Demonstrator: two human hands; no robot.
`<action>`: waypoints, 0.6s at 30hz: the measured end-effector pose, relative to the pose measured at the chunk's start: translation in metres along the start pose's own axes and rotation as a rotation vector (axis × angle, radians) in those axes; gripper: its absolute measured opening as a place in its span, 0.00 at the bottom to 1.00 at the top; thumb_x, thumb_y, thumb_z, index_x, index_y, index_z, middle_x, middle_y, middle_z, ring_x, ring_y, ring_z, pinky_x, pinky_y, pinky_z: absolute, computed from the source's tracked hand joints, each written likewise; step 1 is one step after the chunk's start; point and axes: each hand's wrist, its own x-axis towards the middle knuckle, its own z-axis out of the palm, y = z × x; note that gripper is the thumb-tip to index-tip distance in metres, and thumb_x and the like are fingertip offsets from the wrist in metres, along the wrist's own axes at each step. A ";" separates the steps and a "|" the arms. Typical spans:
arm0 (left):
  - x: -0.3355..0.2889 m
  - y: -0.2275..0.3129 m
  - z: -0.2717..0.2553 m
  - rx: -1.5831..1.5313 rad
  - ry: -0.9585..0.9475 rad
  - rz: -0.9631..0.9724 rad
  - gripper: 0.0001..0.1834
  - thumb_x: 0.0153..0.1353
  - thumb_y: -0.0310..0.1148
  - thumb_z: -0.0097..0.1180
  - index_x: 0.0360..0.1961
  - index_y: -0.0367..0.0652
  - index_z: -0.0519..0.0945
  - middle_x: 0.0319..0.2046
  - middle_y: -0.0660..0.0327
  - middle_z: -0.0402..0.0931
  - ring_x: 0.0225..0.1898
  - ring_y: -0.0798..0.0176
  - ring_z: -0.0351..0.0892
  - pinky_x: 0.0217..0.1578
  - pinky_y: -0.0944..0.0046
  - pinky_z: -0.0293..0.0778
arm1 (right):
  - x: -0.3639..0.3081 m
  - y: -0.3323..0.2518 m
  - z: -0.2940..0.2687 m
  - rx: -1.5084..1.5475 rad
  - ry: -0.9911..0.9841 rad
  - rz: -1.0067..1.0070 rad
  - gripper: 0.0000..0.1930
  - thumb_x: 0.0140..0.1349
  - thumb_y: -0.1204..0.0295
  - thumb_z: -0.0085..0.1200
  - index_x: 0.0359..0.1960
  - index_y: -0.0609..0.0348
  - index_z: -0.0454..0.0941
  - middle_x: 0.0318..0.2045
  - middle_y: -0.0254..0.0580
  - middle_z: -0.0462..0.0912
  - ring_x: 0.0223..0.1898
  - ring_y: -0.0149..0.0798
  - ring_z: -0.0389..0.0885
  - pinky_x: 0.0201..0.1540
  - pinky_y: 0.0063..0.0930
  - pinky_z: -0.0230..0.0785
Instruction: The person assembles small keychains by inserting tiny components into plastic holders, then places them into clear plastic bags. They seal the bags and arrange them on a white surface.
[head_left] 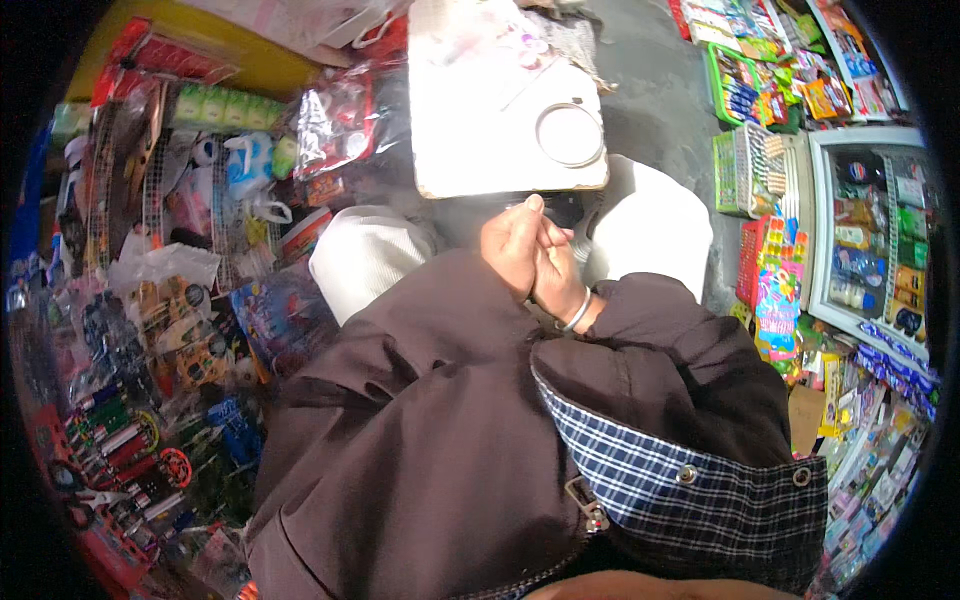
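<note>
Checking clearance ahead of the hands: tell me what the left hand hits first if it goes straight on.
Most likely the dark object right beyond the left hand, then the white board; depth is unclear.

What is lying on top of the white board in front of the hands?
On the white board lies a round white ring-shaped lid near its right edge, and some crumpled clear plastic at the far end. What lies under the plastic is hidden.

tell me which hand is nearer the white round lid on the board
Right. The right hand sits almost straight below the white round lid; the left hand, pressed against it, lies slightly farther to the lid's left.
</note>
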 end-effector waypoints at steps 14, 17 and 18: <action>0.030 0.023 -0.030 1.278 -0.218 0.698 0.11 0.56 0.28 0.57 0.42 0.44 0.79 0.46 0.58 0.75 0.49 0.57 0.74 0.50 0.56 0.67 | 0.015 0.020 -0.024 -0.431 -0.637 -0.080 0.10 0.51 0.65 0.57 0.28 0.60 0.81 0.25 0.51 0.82 0.30 0.54 0.80 0.34 0.43 0.72; 0.061 0.015 -0.017 1.535 -0.212 0.898 0.12 0.55 0.31 0.53 0.40 0.50 0.81 0.50 0.63 0.72 0.55 0.55 0.69 0.56 0.41 0.58 | 0.014 0.008 -0.035 -0.525 -0.683 -0.013 0.09 0.50 0.67 0.56 0.28 0.59 0.82 0.26 0.50 0.83 0.30 0.54 0.81 0.34 0.43 0.72; 0.066 0.011 -0.015 1.580 -0.225 0.915 0.12 0.55 0.31 0.53 0.41 0.50 0.81 0.50 0.62 0.73 0.55 0.55 0.69 0.57 0.42 0.57 | 0.013 0.002 -0.038 -0.527 -0.678 0.027 0.09 0.49 0.68 0.56 0.29 0.59 0.82 0.27 0.50 0.83 0.30 0.54 0.81 0.34 0.43 0.72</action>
